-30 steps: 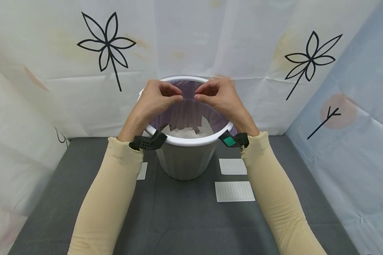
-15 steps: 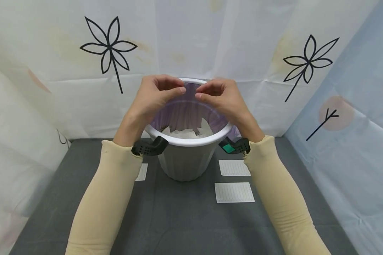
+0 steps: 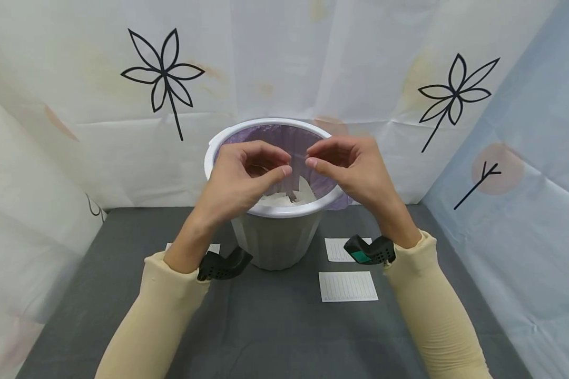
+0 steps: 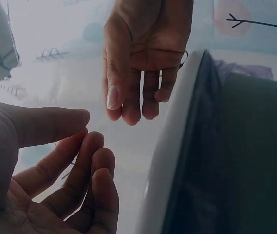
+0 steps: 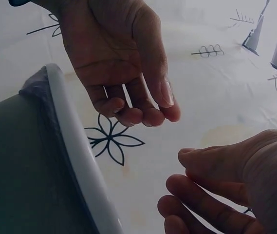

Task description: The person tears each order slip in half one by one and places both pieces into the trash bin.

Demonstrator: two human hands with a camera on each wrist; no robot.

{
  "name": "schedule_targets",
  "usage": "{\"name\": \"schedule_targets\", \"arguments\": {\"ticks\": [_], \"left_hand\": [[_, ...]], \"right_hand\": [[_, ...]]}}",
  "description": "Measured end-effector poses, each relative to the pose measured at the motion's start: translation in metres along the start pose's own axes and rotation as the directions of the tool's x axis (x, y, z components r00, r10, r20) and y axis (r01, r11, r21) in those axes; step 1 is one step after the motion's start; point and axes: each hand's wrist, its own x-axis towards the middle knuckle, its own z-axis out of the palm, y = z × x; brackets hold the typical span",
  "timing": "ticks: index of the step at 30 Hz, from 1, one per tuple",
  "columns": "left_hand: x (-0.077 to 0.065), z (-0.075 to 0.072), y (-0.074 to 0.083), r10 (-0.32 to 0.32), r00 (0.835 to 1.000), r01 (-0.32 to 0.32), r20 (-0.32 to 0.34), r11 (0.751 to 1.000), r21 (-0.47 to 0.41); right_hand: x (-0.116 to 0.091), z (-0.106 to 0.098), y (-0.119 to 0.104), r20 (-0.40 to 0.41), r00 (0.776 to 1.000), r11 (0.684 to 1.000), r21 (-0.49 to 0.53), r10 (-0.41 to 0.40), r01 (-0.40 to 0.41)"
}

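A white wastebasket [image 3: 277, 242] with a purple bag lining [image 3: 277, 134] stands upright, torn white paper pieces [image 3: 304, 192] lying inside. My left hand [image 3: 234, 184] is over the near left part of its opening, fingers loosely bent. Opposite it, my right hand [image 3: 360, 168] hovers by the right rim in a similar pose. The fingertips of both hands face each other across a small gap. In the left wrist view, nothing shows between the thumb and fingers of the left hand [image 4: 55, 161]. The right wrist view likewise shows the right hand [image 5: 221, 180] holding nothing.
Two white lined paper slips, a nearer one [image 3: 348, 287] and a farther one [image 3: 339, 250], lie right of the wastebasket on the dark grey cloth [image 3: 275, 331]. Another slip [image 3: 213, 248] is partly hidden behind the left wrist. Printed white fabric [image 3: 284, 52] hangs behind.
Both hands have come lower in the view and closer to the body, uncovering the wastebasket's far rim. The right hand has also shifted right. The slips and wastebasket stay put.
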Motion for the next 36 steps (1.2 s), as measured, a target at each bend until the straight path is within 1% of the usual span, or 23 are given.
{"name": "schedule_targets", "arguments": {"ticks": [3, 7, 12, 15, 19, 22, 25, 29, 33, 36], "left_hand": [[-0.011, 0.006, 0.001, 0.029, 1.0, -0.028, 0.006, 1.0, -0.01], [-0.024, 0.014, 0.002, 0.067, 0.998, -0.067, 0.016, 0.998, -0.02], [-0.042, 0.025, 0.003, 0.101, 0.995, -0.1, 0.023, 0.994, -0.042], [-0.054, 0.035, 0.002, 0.118, 0.992, -0.116, 0.041, 0.991, -0.061], [-0.067, 0.049, -0.004, 0.14, 0.988, -0.136, 0.072, 0.989, -0.056], [-0.073, 0.06, -0.011, 0.143, 0.986, -0.139, 0.085, 0.989, -0.048], [-0.078, 0.068, -0.018, 0.129, 0.987, -0.126, 0.096, 0.991, -0.037], [-0.086, 0.08, -0.032, 0.08, 0.989, -0.076, 0.121, 0.997, -0.033], [-0.093, 0.094, -0.052, 0.012, 0.988, -0.008, 0.153, 1.0, -0.026], [-0.099, 0.106, -0.069, -0.038, 0.985, 0.042, 0.171, 0.999, -0.02]], "right_hand": [[-0.013, -0.002, -0.001, 0.0, 0.999, 0.999, -0.011, -0.034, 0.034], [-0.033, -0.004, 0.0, -0.006, 0.997, 0.997, 0.001, -0.082, 0.082], [-0.058, -0.008, 0.005, -0.033, 0.992, 0.992, 0.036, -0.122, 0.123], [-0.071, -0.01, 0.009, -0.05, 0.989, 0.988, 0.06, -0.142, 0.145], [-0.087, -0.012, 0.018, -0.075, 0.987, 0.987, 0.064, -0.142, 0.147], [-0.099, -0.014, 0.027, -0.089, 0.989, 0.99, 0.069, -0.118, 0.124], [-0.11, -0.015, 0.039, -0.095, 0.991, 0.993, 0.057, -0.093, 0.099], [-0.123, -0.016, 0.056, -0.087, 0.995, 0.998, 0.031, -0.057, 0.06], [-0.138, -0.014, 0.075, -0.07, 0.997, 1.0, 0.019, -0.017, 0.018], [-0.148, -0.012, 0.089, -0.065, 0.997, 0.999, -0.018, 0.031, -0.032]]}}
